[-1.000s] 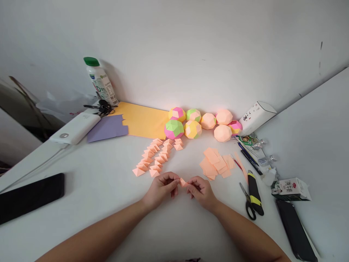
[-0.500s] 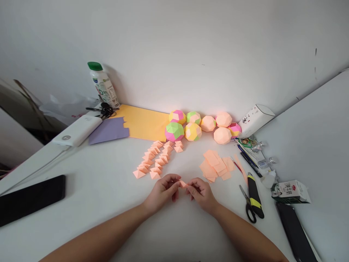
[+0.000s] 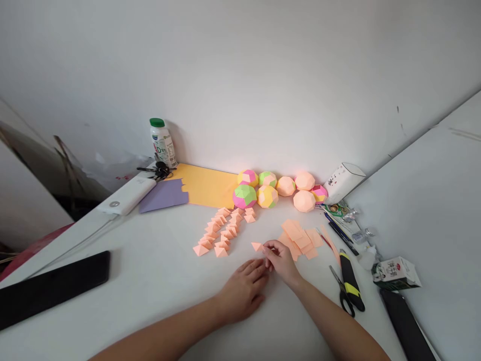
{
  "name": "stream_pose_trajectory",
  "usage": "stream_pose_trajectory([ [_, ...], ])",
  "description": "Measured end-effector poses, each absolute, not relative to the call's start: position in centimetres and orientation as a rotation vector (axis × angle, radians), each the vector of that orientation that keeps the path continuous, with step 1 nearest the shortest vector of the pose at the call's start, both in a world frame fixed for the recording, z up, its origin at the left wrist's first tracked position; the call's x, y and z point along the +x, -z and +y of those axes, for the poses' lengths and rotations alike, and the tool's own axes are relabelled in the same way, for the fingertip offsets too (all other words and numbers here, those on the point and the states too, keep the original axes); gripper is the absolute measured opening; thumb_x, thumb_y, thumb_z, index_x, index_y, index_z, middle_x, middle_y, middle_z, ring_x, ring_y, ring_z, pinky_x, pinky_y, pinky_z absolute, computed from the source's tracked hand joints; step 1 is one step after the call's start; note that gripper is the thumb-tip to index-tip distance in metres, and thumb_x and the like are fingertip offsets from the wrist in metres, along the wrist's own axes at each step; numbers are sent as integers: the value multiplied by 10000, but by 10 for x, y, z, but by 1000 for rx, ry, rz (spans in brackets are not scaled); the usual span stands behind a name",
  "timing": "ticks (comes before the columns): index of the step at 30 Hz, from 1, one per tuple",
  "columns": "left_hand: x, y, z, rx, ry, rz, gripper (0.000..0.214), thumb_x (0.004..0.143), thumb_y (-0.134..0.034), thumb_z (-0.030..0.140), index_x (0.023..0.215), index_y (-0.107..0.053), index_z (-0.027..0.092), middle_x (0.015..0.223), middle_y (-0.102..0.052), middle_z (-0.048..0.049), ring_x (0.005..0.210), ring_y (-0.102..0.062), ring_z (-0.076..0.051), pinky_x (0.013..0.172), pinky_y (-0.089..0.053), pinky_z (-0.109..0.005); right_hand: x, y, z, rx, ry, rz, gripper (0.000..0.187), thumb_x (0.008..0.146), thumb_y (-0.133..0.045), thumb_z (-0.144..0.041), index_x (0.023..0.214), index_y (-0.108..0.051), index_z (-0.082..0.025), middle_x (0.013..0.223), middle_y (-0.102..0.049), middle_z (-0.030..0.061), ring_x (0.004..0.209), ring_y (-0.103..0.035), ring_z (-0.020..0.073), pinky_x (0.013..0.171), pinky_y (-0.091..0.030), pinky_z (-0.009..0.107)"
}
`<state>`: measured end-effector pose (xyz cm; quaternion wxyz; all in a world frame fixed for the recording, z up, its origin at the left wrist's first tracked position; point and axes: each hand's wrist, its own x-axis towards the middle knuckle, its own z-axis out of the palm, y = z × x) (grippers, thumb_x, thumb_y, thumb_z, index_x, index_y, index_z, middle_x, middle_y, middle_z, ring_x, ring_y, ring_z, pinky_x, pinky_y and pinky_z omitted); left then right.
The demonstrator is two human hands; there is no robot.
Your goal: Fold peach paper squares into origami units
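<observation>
Pinched in the fingertips of my right hand (image 3: 280, 260) is a small folded peach paper triangle (image 3: 256, 246), its point sticking out to the left. My left hand (image 3: 246, 288) lies palm down on the table just below, fingers stretched out toward my right fingertips, holding nothing. Rows of similar folded peach paper pieces (image 3: 210, 231) stand on the table to the upper left. A loose pile of flat peach paper slips (image 3: 298, 238) lies just above and right of my right hand.
Faceted paper balls (image 3: 267, 196) stand along the wall behind yellow paper (image 3: 210, 185) and purple paper (image 3: 164, 195). On the right lie scissors (image 3: 342, 292), a box cutter (image 3: 351, 281), pens (image 3: 340, 232) and a small carton (image 3: 396, 273). A black phone (image 3: 56, 287) lies at left.
My left hand has let go of the folded paper and laid itself flat on the table. My right hand now holds the triangle alone. The camera view has tilted up and shifted.
</observation>
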<state>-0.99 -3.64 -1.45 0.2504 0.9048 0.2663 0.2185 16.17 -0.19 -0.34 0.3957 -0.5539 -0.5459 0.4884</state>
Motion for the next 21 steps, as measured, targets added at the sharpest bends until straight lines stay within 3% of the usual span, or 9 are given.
stream_pose_trajectory([
  [3,-13,12,-40,2607,-361,685,732,841,-409,546,1438,-238,158,1499,-226,-156,1373,-167,-361,1100,-87,-566,157,2,19,-1545,-1199,-1418,175,791,-559,-346,768,-579,-173,427,-480,-66,320,-431,83,311,-365,187],
  [5,-14,7,-43,2626,-279,690,796,831,-326,631,1458,-144,176,1516,-138,-149,1386,-95,-366,1078,4,-604,152,3,36,-1545,-1174,-1428,137,766,-579,-305,774,-592,-170,479,-514,-58,351,-487,84,318,-383,174],
  [7,-15,3,-45,2629,-229,699,815,825,-274,663,1460,-110,178,1516,-102,-150,1391,-62,-361,1063,48,-618,145,5,53,-1544,-1162,-1436,126,749,-590,-286,766,-597,-161,583,-554,-39,374,-528,78,297,-367,158],
  [13,-15,1,-44,2616,-179,691,835,819,-233,680,1458,-79,164,1515,-49,-151,1397,9,-340,1052,64,-638,128,13,86,-1585,-1084,-1457,106,767,-558,-248,738,-585,-149,621,-537,-38,311,-509,57,236,-250,133],
  [21,-13,1,-40,2613,-150,660,825,829,-210,676,1457,-67,160,1517,-40,-152,1392,11,-360,1039,69,-661,129,21,90,-1636,-1043,-1438,67,775,-557,-217,778,-578,-154,648,-558,-35,303,-506,51,248,-239,133],
])
